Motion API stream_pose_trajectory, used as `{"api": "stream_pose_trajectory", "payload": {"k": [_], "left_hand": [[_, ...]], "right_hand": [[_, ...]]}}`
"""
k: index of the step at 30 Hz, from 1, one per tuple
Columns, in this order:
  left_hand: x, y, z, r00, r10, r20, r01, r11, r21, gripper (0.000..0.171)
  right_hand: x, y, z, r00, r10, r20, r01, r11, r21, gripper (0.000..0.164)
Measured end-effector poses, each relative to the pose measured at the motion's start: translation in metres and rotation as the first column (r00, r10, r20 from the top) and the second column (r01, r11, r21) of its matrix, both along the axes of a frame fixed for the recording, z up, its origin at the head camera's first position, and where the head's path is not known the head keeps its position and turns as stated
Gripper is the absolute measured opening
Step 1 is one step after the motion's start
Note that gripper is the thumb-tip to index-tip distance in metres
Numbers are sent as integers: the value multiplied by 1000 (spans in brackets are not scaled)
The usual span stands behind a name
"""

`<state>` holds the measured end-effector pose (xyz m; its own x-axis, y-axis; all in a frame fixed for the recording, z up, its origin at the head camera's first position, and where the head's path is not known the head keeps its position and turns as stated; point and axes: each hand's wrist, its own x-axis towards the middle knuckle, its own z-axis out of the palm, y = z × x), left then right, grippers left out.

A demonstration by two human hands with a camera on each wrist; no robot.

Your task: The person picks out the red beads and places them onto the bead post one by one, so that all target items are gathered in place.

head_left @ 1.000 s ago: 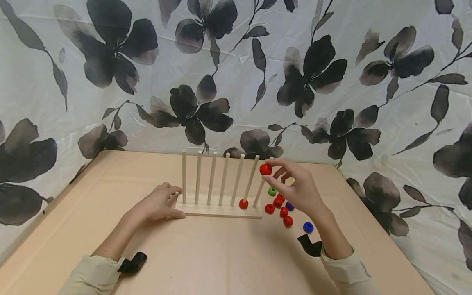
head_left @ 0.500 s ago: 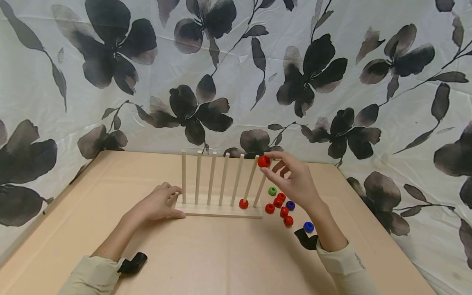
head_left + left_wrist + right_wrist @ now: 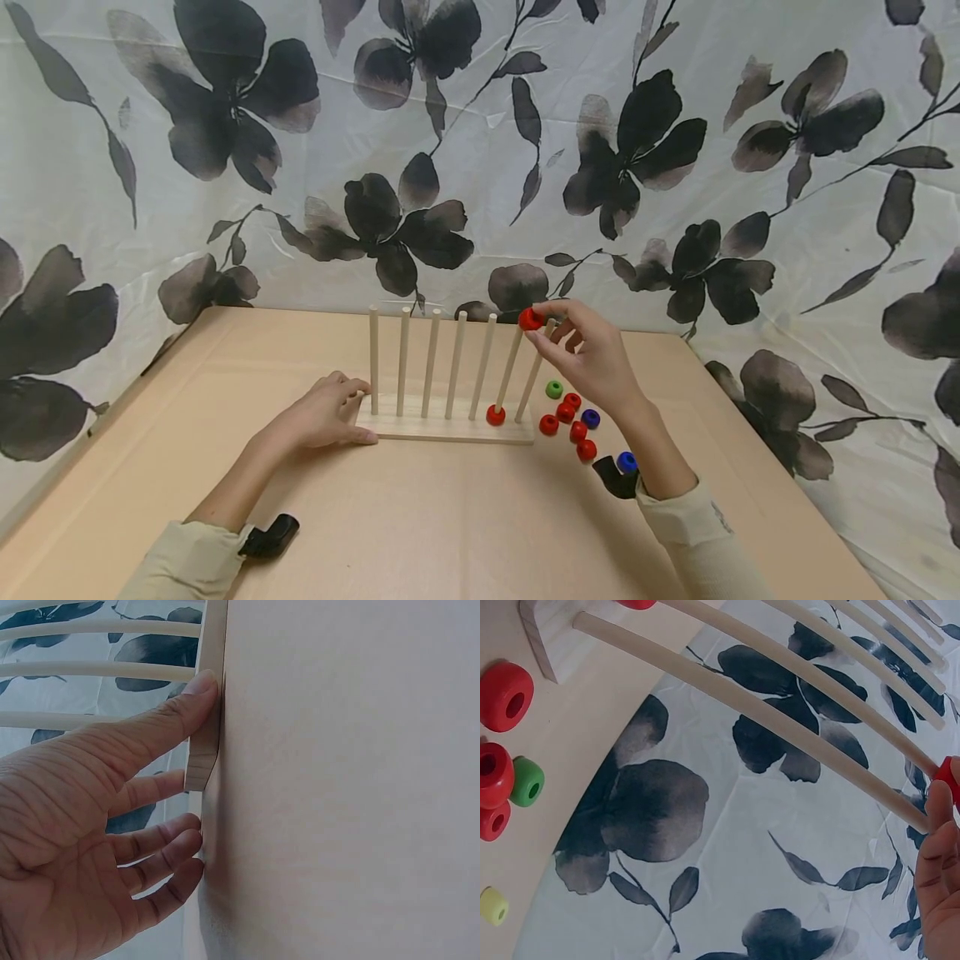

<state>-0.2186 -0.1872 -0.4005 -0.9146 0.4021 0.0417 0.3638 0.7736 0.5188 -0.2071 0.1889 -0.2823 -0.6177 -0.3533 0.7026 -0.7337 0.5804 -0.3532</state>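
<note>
In the head view, a red bead [image 3: 530,318] is pinched between the thumb and fingertips of the right hand [image 3: 592,362], at the very front of the grip, with the remaining fingers loosely curled behind it. The bead is held at the top of the sixth peg [image 3: 510,367] of a wooden rack [image 3: 448,427], just left of the last peg [image 3: 534,375]; whether it is already threaded on cannot be told. A second red bead [image 3: 495,414] is seated at the foot of that sixth peg. The left hand [image 3: 324,414] is rested on the table [image 3: 420,517] against the rack's left end, its thumb laid along the base's front edge and its fingers bent at the end, nothing being lifted. Loose beads [image 3: 573,417] in red, green and blue are scattered on the table right of the rack, below the right wrist. In the left wrist view, the left hand [image 3: 90,847] is seen with the thumb pressed flat on the end of the rack's base [image 3: 204,742] and the fingertips touching the table [image 3: 345,787]. In the right wrist view, only an edge of the red bead [image 3: 949,778] is shown, at the frame's right border beside the tip of a peg [image 3: 765,716], with a fingertip of the right hand [image 3: 939,877] touching it from below; red beads [image 3: 502,696], a green bead [image 3: 526,781] and a yellow bead [image 3: 493,906] are seen lying on the table by the rack's end.
</note>
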Motion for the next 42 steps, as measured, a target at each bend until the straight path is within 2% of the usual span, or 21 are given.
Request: {"api": "stream_pose_trajectory", "payload": {"k": [17,42], "left_hand": [[-2,-2,0,1000,12,-12,-12,1000,-6,78],[-2,-2,-1,1000,-2,-10,2,1000,2,77]], "right_hand": [[-6,-4,4,1000,-1,-1,1,1000,0,35],[-5,-3,2,1000,-15,16,15,1000,-19,34]]}}
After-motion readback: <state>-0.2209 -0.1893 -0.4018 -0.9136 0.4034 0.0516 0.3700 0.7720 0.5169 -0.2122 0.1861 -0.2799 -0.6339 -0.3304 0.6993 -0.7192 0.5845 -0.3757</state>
